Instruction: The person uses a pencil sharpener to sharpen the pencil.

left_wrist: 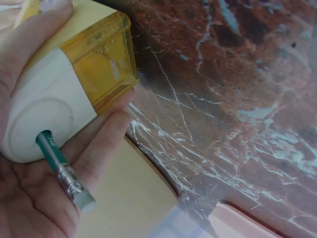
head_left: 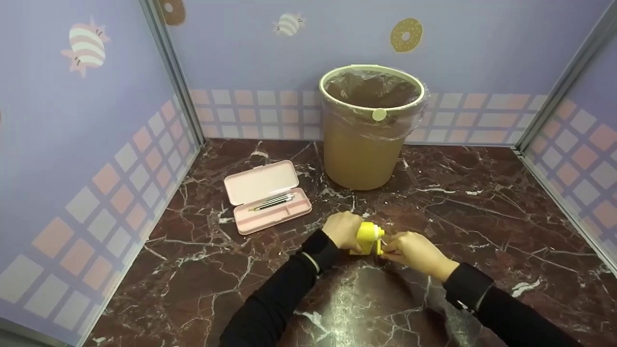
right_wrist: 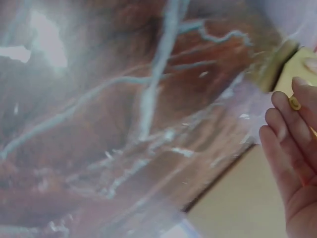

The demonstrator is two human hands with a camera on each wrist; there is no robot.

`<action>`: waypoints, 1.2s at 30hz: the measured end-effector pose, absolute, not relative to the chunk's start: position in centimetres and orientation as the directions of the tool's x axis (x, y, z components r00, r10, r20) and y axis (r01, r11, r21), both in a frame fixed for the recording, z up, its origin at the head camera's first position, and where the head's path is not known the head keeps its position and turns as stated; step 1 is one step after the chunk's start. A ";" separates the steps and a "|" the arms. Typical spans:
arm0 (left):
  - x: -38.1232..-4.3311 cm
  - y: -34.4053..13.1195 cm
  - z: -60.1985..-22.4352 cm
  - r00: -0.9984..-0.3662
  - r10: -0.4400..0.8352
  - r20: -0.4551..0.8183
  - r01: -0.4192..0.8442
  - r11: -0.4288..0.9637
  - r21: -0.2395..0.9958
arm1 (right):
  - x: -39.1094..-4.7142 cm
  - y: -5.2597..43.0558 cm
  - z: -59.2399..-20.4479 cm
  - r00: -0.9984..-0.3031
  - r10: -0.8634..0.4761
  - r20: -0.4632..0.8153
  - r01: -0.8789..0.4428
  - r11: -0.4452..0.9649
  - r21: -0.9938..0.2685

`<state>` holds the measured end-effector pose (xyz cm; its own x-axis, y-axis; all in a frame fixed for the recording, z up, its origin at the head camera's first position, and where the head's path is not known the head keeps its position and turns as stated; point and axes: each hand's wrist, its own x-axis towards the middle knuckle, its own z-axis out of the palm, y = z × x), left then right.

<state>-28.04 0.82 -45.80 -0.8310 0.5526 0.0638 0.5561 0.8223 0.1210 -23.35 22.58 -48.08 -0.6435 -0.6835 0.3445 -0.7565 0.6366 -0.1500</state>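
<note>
A yellow and white crank pencil sharpener (head_left: 367, 234) stands on the marble table, held by my left hand (head_left: 342, 230), whose fingers wrap round its body. In the left wrist view, a green pencil (left_wrist: 55, 156) with a metal band and a grey eraser end sticks out of the sharpener's round white face. Its see-through yellow shavings drawer (left_wrist: 106, 62) shows below the body. On the opposite side, my right hand (head_left: 415, 250) pinches the yellow crank handle (head_left: 379, 247) between thumb and fingers. The pencil's tip is hidden inside the sharpener.
An open pink pencil case (head_left: 262, 183) lies beyond my left hand, with several pencils (head_left: 274, 202) in its tray. Behind the sharpener stands a tan bin (head_left: 362, 156) lined with a clear bag. Patterned panels (head_left: 250, 53) enclose the table at the back and sides.
</note>
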 end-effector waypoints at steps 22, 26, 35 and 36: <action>-28.1 0.7 -45.8 -0.834 0.549 0.058 0.552 0.826 0.111 | -25.4 22.7 -42.5 -0.630 -0.645 0.433 -0.725 0.687 -0.032; -28.0 0.7 -45.7 -0.827 0.559 0.063 0.562 0.820 0.106 | -26.7 22.6 -42.6 -0.686 -0.606 0.403 -0.686 0.724 -0.078; -27.9 0.7 -45.6 -0.822 0.566 0.060 0.569 0.815 0.109 | -28.9 22.3 -44.9 -0.739 -0.578 0.348 -0.649 0.748 -0.136; -27.9 0.8 -45.6 -0.823 0.565 0.059 0.568 0.816 0.106 | -29.1 22.3 -45.2 -0.741 -0.579 0.339 -0.649 0.748 -0.142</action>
<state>-27.85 0.77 -45.58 -0.8231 0.5649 0.0587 0.5678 0.8163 0.1060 -29.06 22.33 -45.20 -0.7414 -0.5793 0.3389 -0.6489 0.7476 -0.1415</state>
